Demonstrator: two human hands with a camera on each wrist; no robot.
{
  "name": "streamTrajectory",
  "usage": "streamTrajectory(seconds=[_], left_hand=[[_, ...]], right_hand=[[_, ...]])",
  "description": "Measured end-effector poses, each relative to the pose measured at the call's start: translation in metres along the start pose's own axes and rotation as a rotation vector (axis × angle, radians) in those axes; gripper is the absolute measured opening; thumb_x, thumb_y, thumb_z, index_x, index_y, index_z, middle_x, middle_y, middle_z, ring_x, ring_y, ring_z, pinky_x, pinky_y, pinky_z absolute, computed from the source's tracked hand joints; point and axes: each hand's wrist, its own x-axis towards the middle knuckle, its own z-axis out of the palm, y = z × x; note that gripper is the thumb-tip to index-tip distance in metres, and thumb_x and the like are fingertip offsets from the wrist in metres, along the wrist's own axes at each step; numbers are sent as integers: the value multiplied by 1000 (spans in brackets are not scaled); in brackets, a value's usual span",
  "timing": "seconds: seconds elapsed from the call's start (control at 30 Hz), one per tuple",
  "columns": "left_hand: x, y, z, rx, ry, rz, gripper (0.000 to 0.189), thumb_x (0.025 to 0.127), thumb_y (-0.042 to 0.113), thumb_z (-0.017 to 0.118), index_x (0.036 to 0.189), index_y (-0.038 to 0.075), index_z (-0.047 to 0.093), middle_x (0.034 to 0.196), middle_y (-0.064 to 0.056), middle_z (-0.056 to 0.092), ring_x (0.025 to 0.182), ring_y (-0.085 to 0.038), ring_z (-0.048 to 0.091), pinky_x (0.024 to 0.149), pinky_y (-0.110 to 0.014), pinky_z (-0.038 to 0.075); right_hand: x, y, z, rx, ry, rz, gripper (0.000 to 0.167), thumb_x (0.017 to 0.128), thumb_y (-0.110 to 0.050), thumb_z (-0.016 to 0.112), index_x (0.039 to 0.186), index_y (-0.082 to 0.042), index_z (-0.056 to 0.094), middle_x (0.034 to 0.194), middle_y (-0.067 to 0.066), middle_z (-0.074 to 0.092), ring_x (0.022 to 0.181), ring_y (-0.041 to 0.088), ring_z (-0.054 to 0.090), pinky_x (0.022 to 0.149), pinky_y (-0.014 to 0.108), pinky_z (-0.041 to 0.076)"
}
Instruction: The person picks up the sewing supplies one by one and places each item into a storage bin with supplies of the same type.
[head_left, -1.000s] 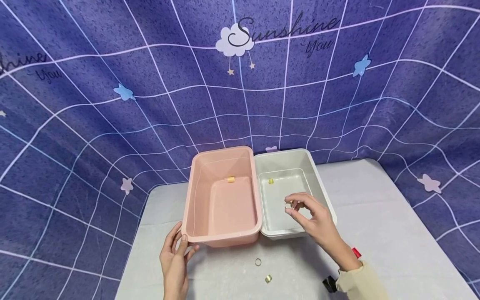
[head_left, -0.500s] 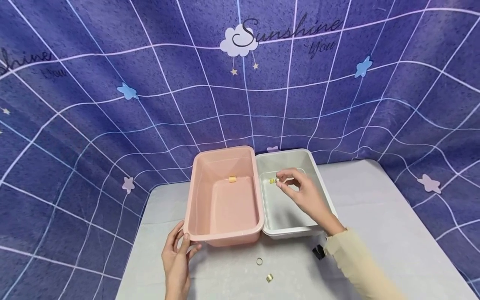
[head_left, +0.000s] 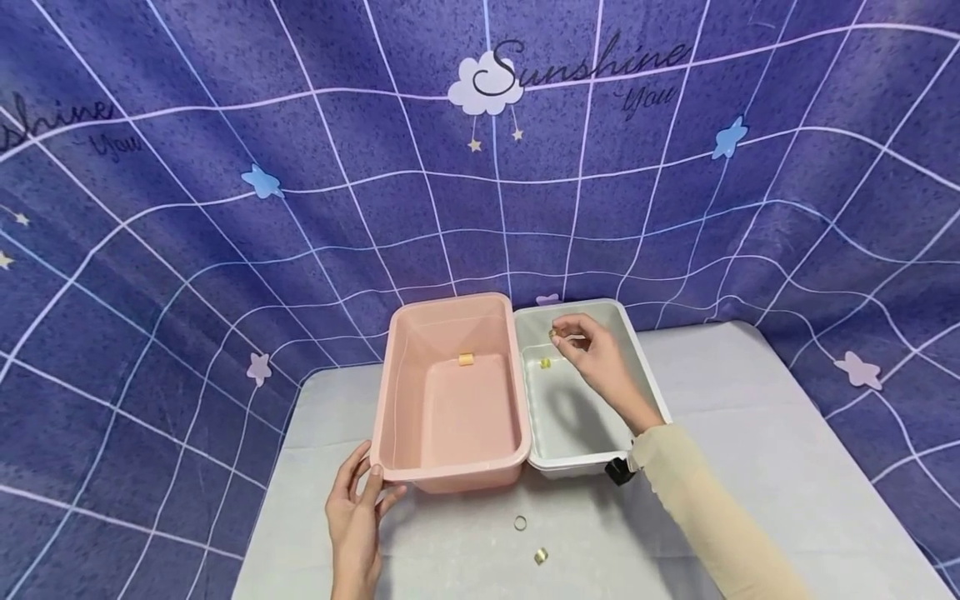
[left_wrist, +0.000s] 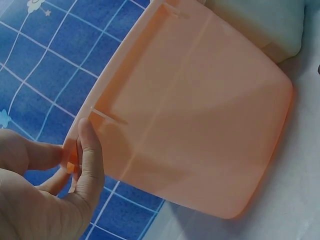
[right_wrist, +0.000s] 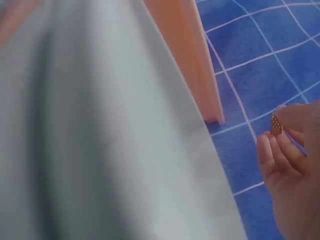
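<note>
Shifted toward twelve o'clock, the right hand (head_left: 596, 358) pinches a gold ring (right_wrist: 276, 124) at eleven o'clock above the grey bin (head_left: 555, 435), nearly closed on so small a thing, while the left hand (head_left: 354, 512) grips the pink bin (head_left: 471, 421) at seven o'clock, seemingly steadying it.

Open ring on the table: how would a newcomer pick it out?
In the head view, find the pink bin and the grey bin beside it. On the table, in front of where they meet, lie two small items. The ring is the one nearer the bins, seen as a hollow circle; its neighbour, a gold piece, shows a broad shiny face instead.
</note>
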Motion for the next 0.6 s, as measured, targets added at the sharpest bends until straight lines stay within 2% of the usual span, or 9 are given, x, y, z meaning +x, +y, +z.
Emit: streamTrajectory(seconds=[0.17,0.23,0.33,0.47,0.6], left_hand=[[0,-2,1,0,1,2,49,107,14,59,154,8,46,131,-5,51,86,-8,65,75,-27,67],[0,-2,1,3,5,-1,50,107,13,59,155,7,46,130,-5,52,86,-8,65,75,-27,67],[-1,-3,1,2,7,0,50,107,14,59,154,6,46,130,-6,52,86,-8,66,74,-26,66],[0,-3,2,-2,7,14,49,106,16,61,153,9,48,130,-6,52,86,-8,66,74,-26,66],[0,-3,2,-10,12,20,48,107,15,60,153,9,49,131,-7,52,86,-9,66,73,-26,66]], right_hand=[[-2,-1,2,-13,1,33,21,97,-1,72,117,5,70,110,26,74,101,35,69,83,20,56],[-2,-6,1,-16,-3,29,22,97,1,70,117,8,69,111,29,72,101,35,69,83,20,56],[0,-14,-4,-5,-4,-1,23,97,0,71,118,8,69,111,28,73,99,26,69,82,15,55],[10,-22,-12,6,10,-48,23,98,-8,73,118,2,71,108,22,74,95,9,66,81,11,54],[19,-20,-16,16,34,-31,22,98,-10,73,117,1,72,109,21,74,94,7,65,81,8,53]])
